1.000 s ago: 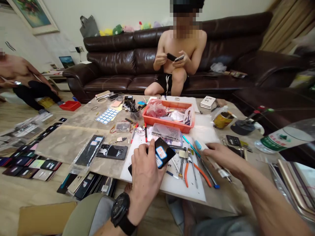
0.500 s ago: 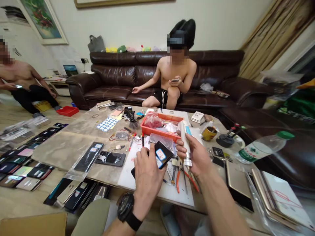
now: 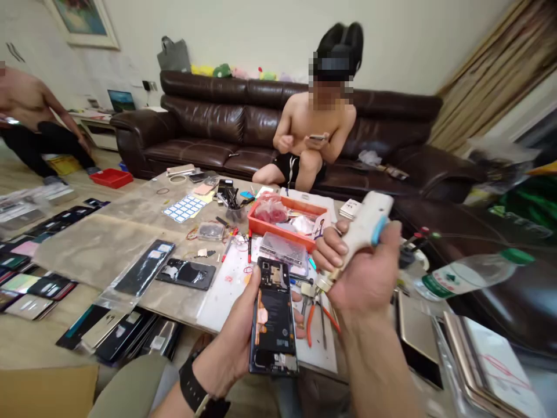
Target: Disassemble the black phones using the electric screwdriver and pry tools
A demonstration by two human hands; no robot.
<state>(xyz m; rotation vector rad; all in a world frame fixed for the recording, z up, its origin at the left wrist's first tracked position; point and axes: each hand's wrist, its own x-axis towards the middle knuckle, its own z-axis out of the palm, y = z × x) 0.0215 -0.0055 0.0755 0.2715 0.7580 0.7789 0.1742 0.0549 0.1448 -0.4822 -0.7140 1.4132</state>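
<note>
My left hand (image 3: pixel 237 334) grips an opened black phone (image 3: pixel 273 316), its back off and the inner parts facing me, held upright above the near table edge. My right hand (image 3: pixel 363 273) is wrapped around a white electric screwdriver (image 3: pixel 363 229) with a blue button, its metal tip pointing down-left toward the phone's top right corner. A black watch sits on my left wrist (image 3: pixel 195 392). Below the hands, orange-handled pliers (image 3: pixel 311 319) and other small tools lie on a white mat (image 3: pixel 226 290).
An orange tray (image 3: pixel 285 223) of bagged parts stands mid-table beside a clear plastic box (image 3: pixel 282 247). A water bottle (image 3: pixel 461 276) lies at right. Phones cover the floor (image 3: pixel 39 278) at left. One person sits on the brown sofa (image 3: pixel 217 128) opposite; another sits far left.
My left hand lifted the phone off the mat and turned it so its open inside faces me. My right hand picked up the white screwdriver and raised it beside the phone.
</note>
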